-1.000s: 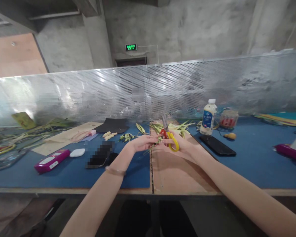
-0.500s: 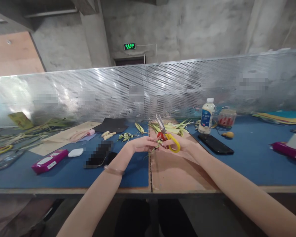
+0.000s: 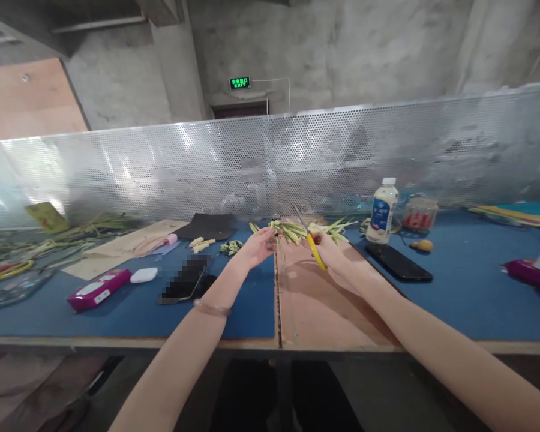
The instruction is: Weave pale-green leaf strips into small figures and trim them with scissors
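Note:
My right hand [image 3: 327,251] is closed round the yellow-handled scissors [image 3: 317,251], whose blades point up and away to the left. At the fingertips of my left hand [image 3: 260,246] is a small green knotted leaf piece [image 3: 276,227], with a thin strand hanging down; its exact shape is blurred. Directly behind both hands lie long pale-green leaf strips [image 3: 339,229], partly covered by the scissors and fingers. A small green-and-dark leafy clump [image 3: 231,247] sits on the blue mat left of my left hand.
Left are a phone [image 3: 186,279], a white case [image 3: 144,275], a purple pack [image 3: 99,289], beige paper [image 3: 112,252] and other scissors [image 3: 13,270]. On the right stand a bottle [image 3: 381,213] and a jar [image 3: 419,215], near a black phone [image 3: 400,263]. A perforated metal screen [image 3: 198,168] runs behind.
Both hands have moved forward and apart, toward the leaf strips. The leaf piece went with my left hand, and the scissors, still in my right hand, have turned and dropped lower.

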{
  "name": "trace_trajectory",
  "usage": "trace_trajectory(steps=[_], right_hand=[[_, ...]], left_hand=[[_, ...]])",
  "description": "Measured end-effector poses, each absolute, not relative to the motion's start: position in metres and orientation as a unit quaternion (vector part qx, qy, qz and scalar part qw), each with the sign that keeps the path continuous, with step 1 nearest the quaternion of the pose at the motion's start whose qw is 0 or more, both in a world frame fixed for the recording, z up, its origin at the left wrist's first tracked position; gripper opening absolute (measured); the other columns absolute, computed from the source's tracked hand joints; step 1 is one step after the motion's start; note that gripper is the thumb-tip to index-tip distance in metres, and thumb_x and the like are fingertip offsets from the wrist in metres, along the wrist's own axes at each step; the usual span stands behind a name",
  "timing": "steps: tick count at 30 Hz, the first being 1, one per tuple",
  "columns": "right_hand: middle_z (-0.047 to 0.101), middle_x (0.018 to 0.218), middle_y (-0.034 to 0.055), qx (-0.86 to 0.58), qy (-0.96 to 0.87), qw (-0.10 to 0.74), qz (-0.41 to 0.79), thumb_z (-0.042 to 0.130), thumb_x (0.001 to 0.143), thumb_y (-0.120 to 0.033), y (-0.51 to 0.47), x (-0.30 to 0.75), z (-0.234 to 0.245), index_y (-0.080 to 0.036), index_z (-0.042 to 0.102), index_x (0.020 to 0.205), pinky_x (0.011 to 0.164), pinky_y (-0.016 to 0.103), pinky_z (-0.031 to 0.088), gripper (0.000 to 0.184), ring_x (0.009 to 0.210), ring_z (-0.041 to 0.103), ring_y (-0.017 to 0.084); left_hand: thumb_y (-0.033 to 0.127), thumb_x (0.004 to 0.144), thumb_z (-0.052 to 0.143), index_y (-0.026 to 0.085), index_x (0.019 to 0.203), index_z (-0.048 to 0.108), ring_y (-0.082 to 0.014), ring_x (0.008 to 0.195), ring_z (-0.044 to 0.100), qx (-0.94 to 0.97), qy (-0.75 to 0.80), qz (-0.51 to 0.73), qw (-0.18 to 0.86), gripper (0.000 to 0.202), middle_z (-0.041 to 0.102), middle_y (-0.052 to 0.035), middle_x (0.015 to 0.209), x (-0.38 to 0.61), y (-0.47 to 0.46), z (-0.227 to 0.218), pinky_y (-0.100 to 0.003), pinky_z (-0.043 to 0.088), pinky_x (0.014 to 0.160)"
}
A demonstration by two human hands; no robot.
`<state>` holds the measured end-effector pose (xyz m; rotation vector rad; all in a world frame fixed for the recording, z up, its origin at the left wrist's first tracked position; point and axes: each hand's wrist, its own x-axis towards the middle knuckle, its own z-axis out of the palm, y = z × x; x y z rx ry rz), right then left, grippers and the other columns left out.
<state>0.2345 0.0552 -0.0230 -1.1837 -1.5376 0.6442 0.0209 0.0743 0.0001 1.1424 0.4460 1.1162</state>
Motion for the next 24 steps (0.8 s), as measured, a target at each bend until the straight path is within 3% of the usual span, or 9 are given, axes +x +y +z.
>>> trace_trajectory(steps=[4,9,24], right_hand=[[0.057,0.098,0.0045,-0.543,-0.665,0.497,0.125,0.054,0.085,-0.031,0.054,0.237,-0.019,-0.015,0.053,0.104,0.075,0.037,0.047,0.025,0.084,0.056,0.017],[0.056,0.101,0.0057,-0.572,-0.680,0.457,0.018,0.055,0.083,-0.038,0.053,0.240,-0.020,-0.015,0.050,0.110,0.077,0.039,0.045,0.035,0.087,0.056,0.019],[0.057,0.098,0.0050,-0.560,-0.729,0.379,-0.105,0.054,0.083,-0.040,0.053,0.243,-0.021,-0.015,0.051,0.105,0.074,0.037,0.046,0.033,0.085,0.055,0.018]], left_hand=[[0.026,0.085,0.051,0.014,0.106,0.054,-0.0148,0.080,0.059,0.474,0.178,0.529,0.681,0.025,0.058,-0.0060,0.101,0.020,0.075,0.003,-0.032,0.051,0.066],[0.026,0.085,0.051,0.014,0.106,0.054,-0.0153,0.081,0.059,0.440,0.167,0.557,0.684,0.025,0.058,-0.0062,0.102,0.017,0.078,0.004,-0.033,0.051,0.068],[0.026,0.085,0.051,0.014,0.106,0.054,-0.0152,0.081,0.059,0.386,0.169,0.600,0.679,0.024,0.058,-0.0061,0.102,0.012,0.072,0.012,-0.033,0.051,0.068]])
